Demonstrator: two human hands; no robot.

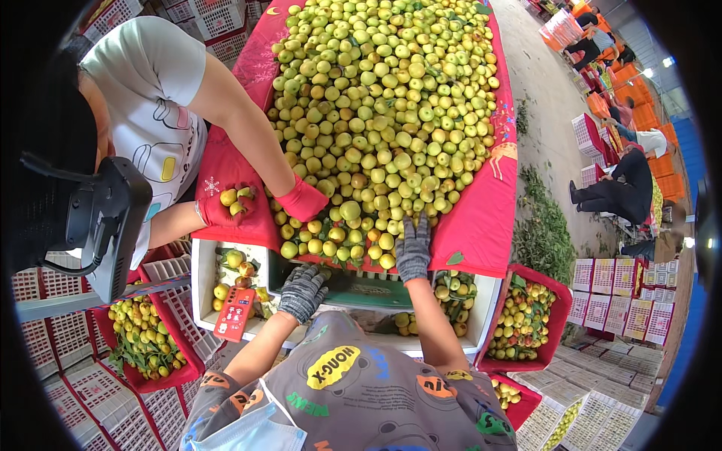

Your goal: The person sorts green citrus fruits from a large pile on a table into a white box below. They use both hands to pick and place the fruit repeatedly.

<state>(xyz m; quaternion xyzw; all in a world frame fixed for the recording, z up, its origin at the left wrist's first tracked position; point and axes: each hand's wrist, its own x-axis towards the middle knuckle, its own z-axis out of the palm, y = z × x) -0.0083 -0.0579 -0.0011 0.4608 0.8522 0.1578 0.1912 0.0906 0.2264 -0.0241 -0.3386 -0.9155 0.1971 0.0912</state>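
A large heap of small yellow-green fruits (372, 113), which look like jujubes, covers the red cloth (474, 237) in front of me. My right hand (413, 251), in a grey knit glove, touches the near edge of the heap with its fingers spread. Lower down, my left hand (304, 292) wears a matching glove and rests over the left part of a dark green tray (361, 296). Its palm faces away, and a fruit may lie by its fingertips. The tray sits within a white box (489, 307) that has fruits at both sides.
At the left, a co-worker's red-gloved hand (230, 207) holds several fruits; the other (304, 200) reaches into the heap. A red phone (234, 313) lies on the box's left rim. Red-lined fruit crates (555, 315) stand on both sides. Leaves (541, 225) litter the floor.
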